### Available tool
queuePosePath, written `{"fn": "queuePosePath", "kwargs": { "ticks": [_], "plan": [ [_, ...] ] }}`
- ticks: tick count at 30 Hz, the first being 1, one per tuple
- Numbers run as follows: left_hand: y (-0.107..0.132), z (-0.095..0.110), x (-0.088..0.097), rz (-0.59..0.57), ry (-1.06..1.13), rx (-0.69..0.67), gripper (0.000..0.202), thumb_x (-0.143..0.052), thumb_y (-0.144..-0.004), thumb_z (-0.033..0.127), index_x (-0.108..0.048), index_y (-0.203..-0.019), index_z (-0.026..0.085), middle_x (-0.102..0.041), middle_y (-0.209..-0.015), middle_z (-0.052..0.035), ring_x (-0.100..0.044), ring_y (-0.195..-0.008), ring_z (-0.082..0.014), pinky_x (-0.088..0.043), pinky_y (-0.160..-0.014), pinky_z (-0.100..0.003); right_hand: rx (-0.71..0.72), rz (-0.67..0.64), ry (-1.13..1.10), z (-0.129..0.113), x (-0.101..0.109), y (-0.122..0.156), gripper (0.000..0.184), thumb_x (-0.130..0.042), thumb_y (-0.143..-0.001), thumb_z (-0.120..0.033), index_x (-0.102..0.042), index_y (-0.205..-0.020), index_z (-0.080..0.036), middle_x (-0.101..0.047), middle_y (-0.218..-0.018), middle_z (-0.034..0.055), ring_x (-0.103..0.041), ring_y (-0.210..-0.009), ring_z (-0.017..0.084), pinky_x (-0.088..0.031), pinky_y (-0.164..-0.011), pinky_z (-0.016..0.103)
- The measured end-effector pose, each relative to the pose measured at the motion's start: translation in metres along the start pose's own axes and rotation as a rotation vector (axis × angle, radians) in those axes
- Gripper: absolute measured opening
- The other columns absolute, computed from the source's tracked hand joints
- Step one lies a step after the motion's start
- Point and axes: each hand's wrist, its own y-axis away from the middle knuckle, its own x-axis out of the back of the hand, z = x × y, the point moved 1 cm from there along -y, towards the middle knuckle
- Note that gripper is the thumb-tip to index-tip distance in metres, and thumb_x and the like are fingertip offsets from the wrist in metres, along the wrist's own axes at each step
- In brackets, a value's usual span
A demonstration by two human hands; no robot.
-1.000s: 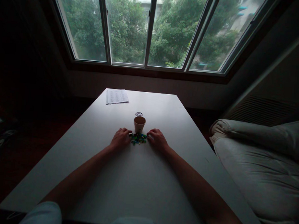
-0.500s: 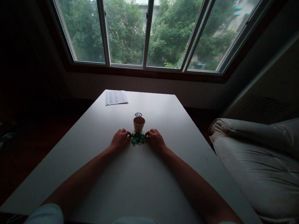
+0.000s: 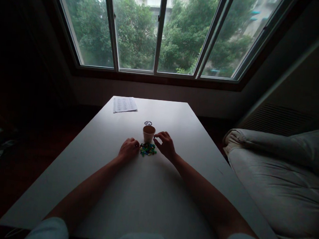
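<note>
A brown paper cup (image 3: pixel 148 136) stands upright on the white table, its mouth facing up. Just in front of it lies a small heap of colourful little pieces (image 3: pixel 148 150), mostly green and blue, too small to name. My left hand (image 3: pixel 129 147) rests at the heap's left edge, fingers curled together; what they hold is hidden. Raised beside the cup's right side is my right hand (image 3: pixel 165 145), thumb and forefinger pinched around a tiny dark bit I cannot make out.
Behind the cup lies a small dark ring-shaped item (image 3: pixel 148 123). Printed sheets of paper (image 3: pixel 125 104) lie at the far left of the white table (image 3: pixel 142 199). A padded light-coloured seat (image 3: pixel 268 172) stands along the right side, and a window is beyond.
My right hand has lifted from the heap's right edge up to the side of the cup, pinching something tiny. My left hand has stayed at the heap.
</note>
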Motion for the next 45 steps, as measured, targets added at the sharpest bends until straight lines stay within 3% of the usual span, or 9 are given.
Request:
{"fn": "queuePosePath", "kwargs": {
  "ticks": [9, 14, 20, 23, 31, 36, 41, 45],
  "plan": [
    [-0.001, -0.004, -0.005, 0.033, 0.015, -0.016, 0.012, -0.059, -0.088, 0.022, -0.071, -0.087, 0.021, -0.064, -0.096, -0.0076, -0.056, -0.093, -0.0206, -0.044, -0.082, -0.032, -0.106, 0.141, -0.027, 0.003, -0.018, -0.029, 0.016, -0.061, -0.092, -0.03, -0.069, -0.103, -0.023, -0.064, -0.104, 0.0089, -0.055, -0.103, 0.026, -0.049, -0.09, 0.043],
    [-0.001, -0.005, -0.006, 0.06, 0.053, -0.054, 0.011, -0.06, -0.087, 0.02, -0.071, -0.087, 0.021, -0.065, -0.096, -0.0076, -0.057, -0.093, -0.0207, -0.045, -0.08, -0.031, -0.272, 0.219, -0.182, 0.022, -0.027, -0.022, 0.031, -0.055, -0.094, -0.044, -0.067, -0.11, -0.021, -0.065, -0.105, 0.0099, -0.061, -0.096, 0.024, -0.052, -0.074, 0.036],
    [-0.001, -0.005, -0.004, 0.117, 0.199, -0.024, 0.013, -0.058, -0.084, 0.014, -0.069, -0.088, 0.021, -0.069, -0.09, -0.0046, -0.061, -0.085, -0.0179, -0.047, -0.077, -0.029, -0.445, 0.152, -0.417, 0.042, -0.042, -0.009, 0.039, -0.054, -0.091, -0.05, -0.064, -0.114, -0.02, -0.069, -0.093, 0.0068, -0.065, -0.077, 0.019, -0.053, -0.068, 0.031],
    [-0.003, -0.006, -0.003, 0.118, 0.332, 0.02, 0.013, -0.056, -0.087, 0.019, -0.068, -0.092, 0.021, -0.072, -0.088, -0.0022, -0.063, -0.077, -0.0152, -0.047, -0.074, -0.028, -0.491, 0.102, -0.504, 0.044, -0.049, -0.004, 0.042, -0.054, -0.089, -0.052, -0.062, -0.117, -0.021, -0.069, -0.089, 0.0049, -0.066, -0.071, 0.018, -0.053, -0.064, 0.031],
    [-0.017, -0.012, -0.004, 0.246, 0.674, 0.09, 0.017, -0.064, -0.083, 0.031, -0.067, -0.095, 0.019, -0.072, -0.091, -0.0044, -0.065, -0.079, -0.0154, -0.05, -0.071, -0.027, -0.43, 0.07, -0.417, 0.031, -0.047, 0.0, 0.042, -0.06, -0.087, -0.053, -0.063, -0.113, -0.021, -0.068, -0.08, 0.0034, -0.063, -0.068, 0.018, -0.05, -0.062, 0.03],
    [-0.035, -0.005, 0.002, 0.304, 0.708, 0.079, 0.018, -0.065, -0.083, 0.033, -0.066, -0.094, 0.019, -0.07, -0.088, -0.0028, -0.061, -0.069, -0.0123, -0.049, -0.065, -0.024, -0.4, 0.061, -0.394, 0.034, -0.047, 0.002, 0.042, -0.06, -0.087, -0.05, -0.062, -0.117, -0.021, -0.067, -0.082, 0.0031, -0.061, -0.069, 0.017, -0.05, -0.063, 0.03],
    [-0.053, 0.016, 0.014, 0.36, 0.671, 0.012, 0.017, -0.063, -0.085, 0.032, -0.066, -0.095, 0.018, -0.071, -0.087, -0.0026, -0.059, -0.068, -0.0118, -0.047, -0.063, -0.023, -0.308, 0.049, -0.271, 0.043, -0.052, 0.002, 0.058, -0.073, -0.077, -0.047, -0.059, -0.128, -0.022, -0.065, -0.108, 0.0104, -0.062, -0.095, 0.025, -0.054, -0.079, 0.039],
    [-0.064, 0.029, 0.024, 0.323, 0.507, 0.016, 0.018, -0.06, -0.087, 0.029, -0.07, -0.098, 0.019, -0.074, -0.091, -0.0029, -0.055, -0.062, -0.0104, -0.046, -0.062, -0.024, -0.28, 0.049, -0.227, 0.045, -0.058, -0.001, 0.061, -0.075, -0.077, -0.045, -0.058, -0.132, -0.023, -0.062, -0.123, 0.0119, -0.055, -0.116, 0.03, -0.046, -0.099, 0.048]
  ]
}}
